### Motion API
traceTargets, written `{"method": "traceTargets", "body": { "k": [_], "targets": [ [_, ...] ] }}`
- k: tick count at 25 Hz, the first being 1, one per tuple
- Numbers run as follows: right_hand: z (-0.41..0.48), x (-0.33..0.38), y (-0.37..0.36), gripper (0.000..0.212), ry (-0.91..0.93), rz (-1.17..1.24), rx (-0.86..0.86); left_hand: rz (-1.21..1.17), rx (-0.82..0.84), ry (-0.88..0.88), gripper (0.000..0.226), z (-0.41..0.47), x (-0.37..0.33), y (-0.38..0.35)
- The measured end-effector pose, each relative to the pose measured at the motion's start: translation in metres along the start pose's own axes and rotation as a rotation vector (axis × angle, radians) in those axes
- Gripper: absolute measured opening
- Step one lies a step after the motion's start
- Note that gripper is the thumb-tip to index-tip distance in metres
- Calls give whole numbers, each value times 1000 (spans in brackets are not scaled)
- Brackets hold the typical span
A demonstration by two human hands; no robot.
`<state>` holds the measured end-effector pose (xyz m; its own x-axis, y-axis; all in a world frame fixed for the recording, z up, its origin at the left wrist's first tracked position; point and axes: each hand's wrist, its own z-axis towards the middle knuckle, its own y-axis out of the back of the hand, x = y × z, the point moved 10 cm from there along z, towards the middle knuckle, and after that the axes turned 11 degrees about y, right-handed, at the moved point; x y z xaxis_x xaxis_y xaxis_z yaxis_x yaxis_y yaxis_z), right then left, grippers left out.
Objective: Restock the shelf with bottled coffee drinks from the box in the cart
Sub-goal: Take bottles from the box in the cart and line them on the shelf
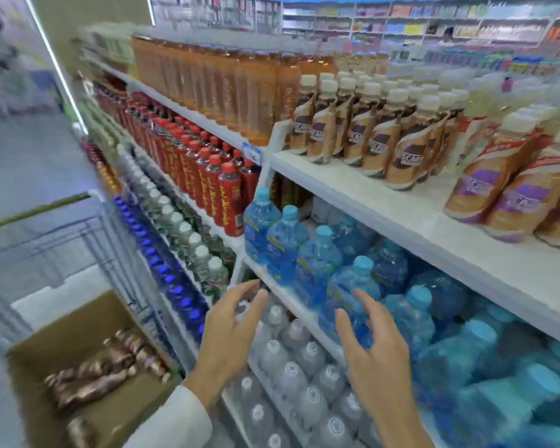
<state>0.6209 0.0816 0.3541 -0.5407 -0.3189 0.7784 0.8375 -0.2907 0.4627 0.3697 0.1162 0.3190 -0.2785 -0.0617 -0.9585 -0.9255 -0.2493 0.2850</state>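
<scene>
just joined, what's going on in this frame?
A person is restocking coffee bottles on a store shelf. Both hands, left hand and right hand, are empty and open, in front of the water shelves. The cardboard box in the cart holds more coffee bottles; shelved coffee bottles stand above.

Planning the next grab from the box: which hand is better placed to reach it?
Probably left. The left hand is empty, open and nearer the brown cardboard box at lower left; the right hand, also empty, hovers farther off, before the blue water bottles.

Shop aisle: stocked drink shelves (pixel 353 185), wire cart (pixel 88 240).
</scene>
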Motion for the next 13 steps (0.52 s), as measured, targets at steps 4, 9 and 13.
{"method": "traceTargets", "body": {
  "k": [4,9,13],
  "targets": [
    [-38,-21,-120,38,-87,38,303,89,-133,250,48,-42,101,85],
    [-88,-28,-237,42,-205,76,581,26,-266,527,29,-87,191,157],
    [-121,-49,-313,42,-331,-1,732,-11,-331,707,32,-95,265,205]
  ]
}}
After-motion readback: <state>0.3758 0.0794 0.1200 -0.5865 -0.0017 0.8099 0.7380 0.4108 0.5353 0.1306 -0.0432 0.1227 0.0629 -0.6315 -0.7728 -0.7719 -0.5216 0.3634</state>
